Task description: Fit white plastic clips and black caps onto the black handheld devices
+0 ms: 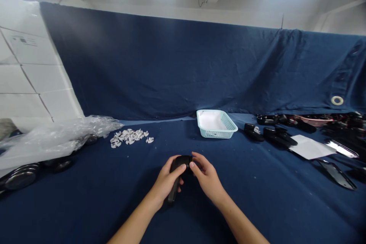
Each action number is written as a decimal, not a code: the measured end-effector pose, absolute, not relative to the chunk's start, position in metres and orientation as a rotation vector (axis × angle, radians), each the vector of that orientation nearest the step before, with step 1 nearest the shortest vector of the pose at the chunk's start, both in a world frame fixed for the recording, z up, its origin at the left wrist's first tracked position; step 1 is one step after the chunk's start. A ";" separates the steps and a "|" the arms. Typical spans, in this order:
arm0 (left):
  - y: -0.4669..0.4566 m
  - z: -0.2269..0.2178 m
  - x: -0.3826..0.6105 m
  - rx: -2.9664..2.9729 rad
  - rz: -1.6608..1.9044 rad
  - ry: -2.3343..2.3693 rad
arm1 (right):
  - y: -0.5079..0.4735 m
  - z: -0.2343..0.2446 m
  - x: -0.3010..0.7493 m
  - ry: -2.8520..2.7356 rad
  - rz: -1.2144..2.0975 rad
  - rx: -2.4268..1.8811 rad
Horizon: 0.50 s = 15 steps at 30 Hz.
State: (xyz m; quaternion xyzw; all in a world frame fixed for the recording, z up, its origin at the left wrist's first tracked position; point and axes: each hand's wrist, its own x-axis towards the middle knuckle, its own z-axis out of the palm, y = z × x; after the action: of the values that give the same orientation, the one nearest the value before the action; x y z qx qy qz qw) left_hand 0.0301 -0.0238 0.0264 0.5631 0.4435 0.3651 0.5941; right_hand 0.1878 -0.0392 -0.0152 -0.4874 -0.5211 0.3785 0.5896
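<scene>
Over the table (257, 202), the black device (173, 188) is wrapped by the curled left hand (166, 179), presumably for steadiness, while its end is lightly pinched by the right hand (208, 179), apparently for finer handling; white pieces (128, 136) are heaped apart

A black, bent device (173, 190) is held at an angle: its rounded head turns toward the bench's (257, 202) right side, its long handle slants toward the near edge. It is well apart from the far edge.
</scene>
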 end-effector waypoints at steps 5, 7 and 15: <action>-0.022 0.021 0.030 1.431 0.910 1.063 | -0.042 -0.005 0.188 -1.085 1.130 -1.059; -0.022 0.020 0.030 1.453 0.917 1.061 | -0.045 0.000 0.190 -1.061 1.186 -1.008; -0.023 0.023 0.029 1.279 0.850 1.017 | -0.048 0.002 0.196 -1.255 1.051 -0.938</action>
State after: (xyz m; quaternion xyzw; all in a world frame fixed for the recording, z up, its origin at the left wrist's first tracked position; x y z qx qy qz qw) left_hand 0.0294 -0.0233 0.0230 0.5527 0.4395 0.3675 0.6052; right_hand 0.1964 -0.0475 0.0017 -0.4025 -0.5383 0.4508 0.5873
